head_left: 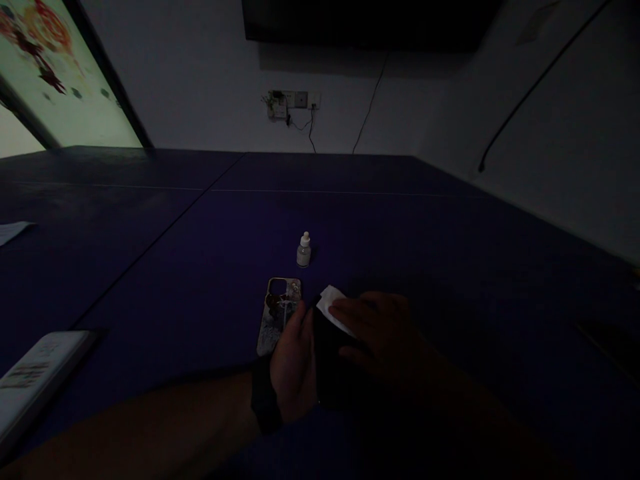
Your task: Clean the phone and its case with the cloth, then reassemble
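My left hand [295,363], with a dark watch on its wrist, grips the left edge of a dark phone [333,367]. Its thumb points up along the side. Against the phone's upper part, my right hand [380,330] presses a white wipe [331,297] under its fingers. Deep shadow covers the lower phone and much of the right hand. Just left of my left hand lies a phone case [273,327] with a patterned back and a camera cutout, partly hidden by the thumb. Beyond it a small dropper bottle [303,253] with a white top stands upright.
A white box [40,373] lies on the dark blue table [210,247] at the left, with a sheet of paper [14,231] farther back. A dark flat object [607,347] shows faintly at the right. Wall sockets [295,101] and a screen [370,23] are behind.
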`<state>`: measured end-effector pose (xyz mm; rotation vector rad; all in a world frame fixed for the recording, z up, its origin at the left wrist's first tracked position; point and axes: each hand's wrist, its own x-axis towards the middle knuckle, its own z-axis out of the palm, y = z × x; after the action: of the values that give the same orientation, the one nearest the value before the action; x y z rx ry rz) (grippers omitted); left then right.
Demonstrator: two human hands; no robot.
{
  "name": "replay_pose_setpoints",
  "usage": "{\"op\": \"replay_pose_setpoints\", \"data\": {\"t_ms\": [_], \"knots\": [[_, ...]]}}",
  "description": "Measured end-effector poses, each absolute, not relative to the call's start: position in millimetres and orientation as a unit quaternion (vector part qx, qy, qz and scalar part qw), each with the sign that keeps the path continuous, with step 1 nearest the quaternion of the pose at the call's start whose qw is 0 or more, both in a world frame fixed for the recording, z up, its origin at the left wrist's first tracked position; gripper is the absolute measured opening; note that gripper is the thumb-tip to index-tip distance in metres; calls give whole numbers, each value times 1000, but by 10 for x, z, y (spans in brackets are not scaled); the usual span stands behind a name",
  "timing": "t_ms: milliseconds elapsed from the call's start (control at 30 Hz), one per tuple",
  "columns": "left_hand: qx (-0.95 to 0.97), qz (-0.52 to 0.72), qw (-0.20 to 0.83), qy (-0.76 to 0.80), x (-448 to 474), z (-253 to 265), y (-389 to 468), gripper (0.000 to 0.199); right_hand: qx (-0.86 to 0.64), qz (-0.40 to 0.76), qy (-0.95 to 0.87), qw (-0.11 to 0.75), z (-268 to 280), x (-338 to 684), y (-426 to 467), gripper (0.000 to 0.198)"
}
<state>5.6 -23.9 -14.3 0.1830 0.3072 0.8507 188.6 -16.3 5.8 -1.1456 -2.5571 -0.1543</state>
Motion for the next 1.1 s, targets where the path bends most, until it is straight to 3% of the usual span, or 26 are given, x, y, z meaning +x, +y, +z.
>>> {"op": "replay_pose_setpoints", "data": {"t_ms": [167, 367, 467, 600, 700, 833, 1000, 1100], "knots": [[103, 423, 883, 173, 64, -102, -260, 54, -364, -5, -916, 166, 115, 1897, -168, 31], [47, 428, 890, 148, 47, -196, -249, 44, -286, 76, -943, 153, 173, 1833, -274, 40], [39, 416, 898, 135, 48, -208, -238, 46, -298, 43, -939, 168, 133, 1824, -247, 46], [70, 424, 890, 149, 61, -168, -245, 50, -390, -12, -900, 191, 81, 1852, -180, 38], [76, 426, 887, 162, 60, -147, -256, 49, -375, 24, -907, 189, 102, 1867, -187, 31], [53, 429, 887, 162, 39, -178, -244, 44, -296, 81, -939, 156, 152, 1835, -258, 37], [58, 400, 906, 125, 35, -202, -235, 51, -317, 29, -935, 157, 110, 1807, -250, 47], [83, 407, 898, 144, 57, -174, -248, 54, -375, -4, -909, 181, 83, 1835, -203, 39]]}}
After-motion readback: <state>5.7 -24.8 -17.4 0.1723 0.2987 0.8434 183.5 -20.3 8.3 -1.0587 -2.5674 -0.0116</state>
